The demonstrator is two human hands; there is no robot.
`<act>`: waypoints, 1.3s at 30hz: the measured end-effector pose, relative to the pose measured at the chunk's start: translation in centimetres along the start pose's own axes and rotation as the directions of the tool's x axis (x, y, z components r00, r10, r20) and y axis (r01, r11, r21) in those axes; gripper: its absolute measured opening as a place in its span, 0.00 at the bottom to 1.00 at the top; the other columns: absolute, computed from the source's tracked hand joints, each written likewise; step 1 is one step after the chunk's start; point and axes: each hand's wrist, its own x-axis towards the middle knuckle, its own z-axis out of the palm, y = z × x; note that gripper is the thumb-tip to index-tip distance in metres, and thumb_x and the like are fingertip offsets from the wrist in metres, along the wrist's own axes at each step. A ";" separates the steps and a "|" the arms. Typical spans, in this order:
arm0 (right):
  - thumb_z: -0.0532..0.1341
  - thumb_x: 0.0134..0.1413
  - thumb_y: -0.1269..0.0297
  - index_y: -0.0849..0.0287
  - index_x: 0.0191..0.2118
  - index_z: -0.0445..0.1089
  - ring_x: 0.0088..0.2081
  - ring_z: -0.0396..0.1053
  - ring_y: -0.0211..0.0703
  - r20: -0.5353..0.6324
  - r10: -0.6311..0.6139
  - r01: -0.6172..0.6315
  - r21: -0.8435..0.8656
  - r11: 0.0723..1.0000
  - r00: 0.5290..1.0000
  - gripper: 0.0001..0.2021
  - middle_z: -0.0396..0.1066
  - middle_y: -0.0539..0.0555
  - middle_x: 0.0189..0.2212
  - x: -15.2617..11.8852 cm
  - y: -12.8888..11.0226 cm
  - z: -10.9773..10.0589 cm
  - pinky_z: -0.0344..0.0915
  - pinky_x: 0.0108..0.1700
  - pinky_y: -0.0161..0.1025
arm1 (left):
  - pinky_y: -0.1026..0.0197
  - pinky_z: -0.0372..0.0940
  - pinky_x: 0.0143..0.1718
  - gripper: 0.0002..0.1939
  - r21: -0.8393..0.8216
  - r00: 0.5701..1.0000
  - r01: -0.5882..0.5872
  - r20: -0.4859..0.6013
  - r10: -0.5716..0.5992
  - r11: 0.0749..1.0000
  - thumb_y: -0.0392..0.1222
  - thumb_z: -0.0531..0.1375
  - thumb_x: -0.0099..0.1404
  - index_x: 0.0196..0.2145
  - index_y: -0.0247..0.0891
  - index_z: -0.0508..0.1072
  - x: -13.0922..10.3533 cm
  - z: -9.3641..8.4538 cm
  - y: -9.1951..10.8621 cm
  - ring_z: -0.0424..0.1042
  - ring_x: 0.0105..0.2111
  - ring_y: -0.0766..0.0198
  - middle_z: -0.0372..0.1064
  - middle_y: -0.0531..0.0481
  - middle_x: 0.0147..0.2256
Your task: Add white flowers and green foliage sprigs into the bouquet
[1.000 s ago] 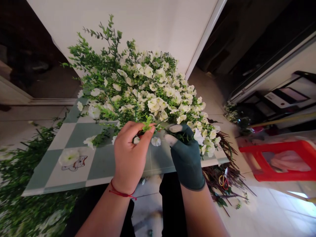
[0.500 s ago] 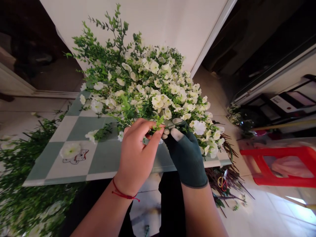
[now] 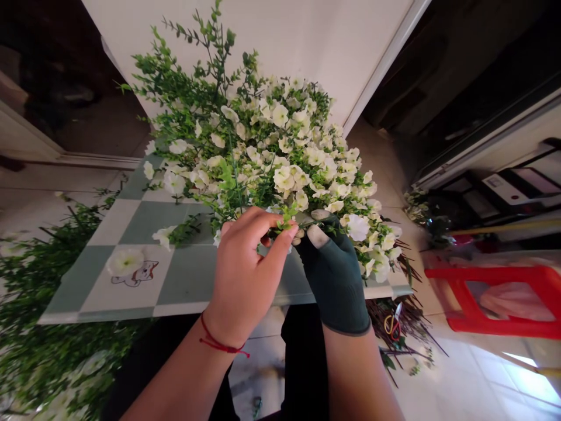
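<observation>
Between thumb and forefinger, my bare left hand (image 3: 249, 257) pinches a small green leafy sprig (image 3: 288, 215). My right hand (image 3: 333, 263), in a dark glove with pale fingertips, is closed around a thin green stem (image 3: 311, 223) that reaches toward the sprig. The two sets of fingertips nearly meet. Right behind them spreads a large heap of white artificial flowers (image 3: 284, 175) with green leaves, lying on a checkered table (image 3: 179, 289). A loose flower head (image 3: 125, 262) and a short flower sprig (image 3: 164, 235) lie to the left of my hands.
Piles of greenery (image 3: 39, 327) stand on the floor at left. Scissors (image 3: 393, 323) lie on a bundle of brown stems (image 3: 409, 310) at the right below the table. Farther right is a red plastic stool (image 3: 456, 321). A white panel (image 3: 302, 35) rises behind the flowers.
The view has shifted slightly. Both hands stay close together with the sprig and stem still between their fingertips, and my fingers have moved only a little.
</observation>
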 end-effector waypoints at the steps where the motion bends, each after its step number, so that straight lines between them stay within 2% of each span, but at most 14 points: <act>1: 0.73 0.61 0.59 0.49 0.44 0.80 0.46 0.79 0.42 -0.004 0.000 0.000 0.002 1.000 1.000 0.07 0.81 0.50 0.43 0.0 0.0 0.0 0.80 0.58 0.45 | 0.51 0.67 0.47 0.06 0.001 1.000 -0.003 0.001 0.003 1.000 0.41 0.66 0.77 0.39 0.44 0.83 0.0 0.0 0.0 0.78 0.39 0.59 0.79 0.53 0.39; 11: 0.74 0.59 0.60 0.51 0.43 0.80 0.43 0.78 0.42 -0.050 -0.013 0.012 -0.023 1.000 0.999 0.08 0.81 0.50 0.42 0.0 0.0 0.0 0.79 0.56 0.46 | 0.53 0.64 0.42 0.06 0.067 0.998 -0.055 -0.015 0.057 0.996 0.39 0.66 0.76 0.38 0.42 0.81 0.0 0.2 0.0 0.73 0.33 0.62 0.78 0.53 0.38; 15: 0.76 0.57 0.60 0.51 0.45 0.82 0.46 0.79 0.44 -0.067 -0.020 0.018 -0.027 0.999 0.998 0.11 0.83 0.51 0.45 -0.2 0.1 -0.1 0.79 0.57 0.46 | 0.52 0.63 0.45 0.04 0.140 0.993 -0.103 -0.039 0.110 0.985 0.38 0.68 0.75 0.39 0.43 0.81 -0.1 0.2 0.0 0.76 0.36 0.61 0.78 0.53 0.38; 19: 0.76 0.58 0.59 0.52 0.47 0.83 0.48 0.80 0.43 -0.108 -0.087 0.068 -0.171 0.983 0.990 0.12 0.85 0.51 0.47 -0.4 -0.3 0.0 0.77 0.60 0.46 | 0.50 0.60 0.47 0.04 0.259 0.983 -0.159 -0.050 0.178 0.953 0.36 0.67 0.76 0.41 0.42 0.80 -0.4 0.3 -0.2 0.78 0.39 0.60 0.79 0.53 0.39; 22: 0.75 0.59 0.62 0.53 0.45 0.83 0.45 0.80 0.41 -0.124 -0.187 0.141 -0.308 0.941 0.975 0.09 0.85 0.49 0.44 -0.5 -0.7 0.3 0.77 0.57 0.43 | 0.50 0.59 0.46 0.04 0.306 0.972 -0.199 -0.058 0.227 0.931 0.35 0.67 0.75 0.41 0.42 0.80 -0.5 0.4 -0.4 0.78 0.39 0.60 0.79 0.54 0.40; 25: 0.74 0.58 0.64 0.54 0.41 0.82 0.42 0.79 0.40 -0.106 -0.273 0.208 -0.413 0.887 0.956 0.06 0.84 0.48 0.40 -0.6 -1.1 0.6 0.77 0.53 0.41 | 0.50 0.59 0.46 0.04 0.287 0.973 -0.192 -0.071 0.221 0.939 0.35 0.67 0.75 0.41 0.42 0.80 -0.5 0.6 -0.5 0.78 0.38 0.60 0.78 0.54 0.39; 30: 0.73 0.58 0.63 0.55 0.41 0.82 0.41 0.79 0.40 -0.098 -0.326 0.238 -0.496 0.835 0.940 0.06 0.84 0.49 0.40 -0.5 -1.2 0.6 0.77 0.51 0.40 | 0.50 0.58 0.45 0.04 0.250 0.979 -0.170 -0.070 0.193 0.953 0.34 0.68 0.74 0.40 0.42 0.80 -0.5 0.9 -0.5 0.78 0.38 0.60 0.78 0.55 0.39; 39: 0.75 0.55 0.59 0.55 0.40 0.79 0.40 0.78 0.41 -0.148 -0.368 0.212 -0.601 0.770 0.918 0.10 0.83 0.48 0.38 -0.5 -0.9 0.2 0.76 0.49 0.42 | 0.51 0.59 0.45 0.06 0.187 0.985 -0.139 -0.073 0.155 0.972 0.33 0.68 0.73 0.38 0.41 0.80 -0.4 1.3 -1.1 0.77 0.37 0.60 0.77 0.55 0.36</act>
